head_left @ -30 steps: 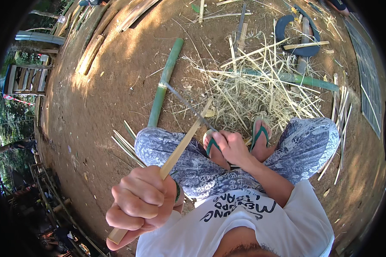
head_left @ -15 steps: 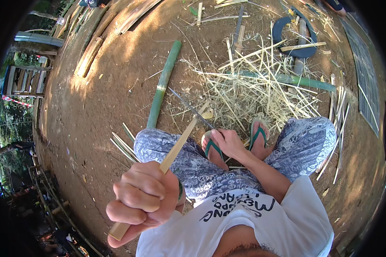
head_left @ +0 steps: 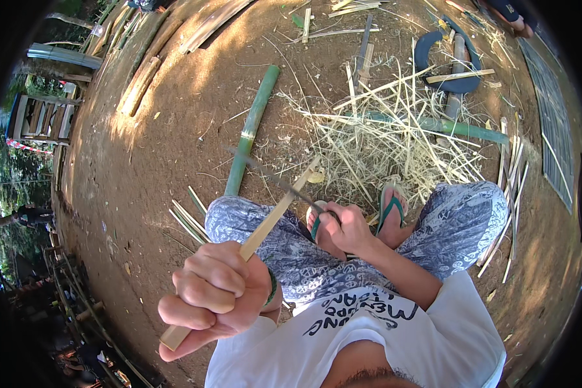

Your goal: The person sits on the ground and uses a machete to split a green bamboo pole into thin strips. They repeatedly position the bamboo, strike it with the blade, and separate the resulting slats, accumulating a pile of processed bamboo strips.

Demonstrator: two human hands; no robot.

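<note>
My left hand (head_left: 215, 291) is closed in a fist around a flat, pale bamboo strip (head_left: 271, 218). The strip slants away from me above my left thigh, and its short near end sticks out below the fist. In my right hand (head_left: 350, 227), between my knees, is the handle of a long, thin knife (head_left: 265, 173). Its blade points to the far left and crosses the strip toward the strip's far end. The blade is smeared by motion, so whether it cuts into the strip cannot be told.
A green bamboo pole (head_left: 255, 123) lies beyond my left knee. Ahead is a heap of pale shavings (head_left: 394, 139) with another green pole (head_left: 465, 128) among it. A dark ring-shaped object (head_left: 423, 58) lies at the far right. Thin strips (head_left: 512, 200) lie by my right knee.
My right hand has drawn slightly toward me, and the knife blade has shifted nearer along the strip. My left hand keeps its grip in nearly the same place.
</note>
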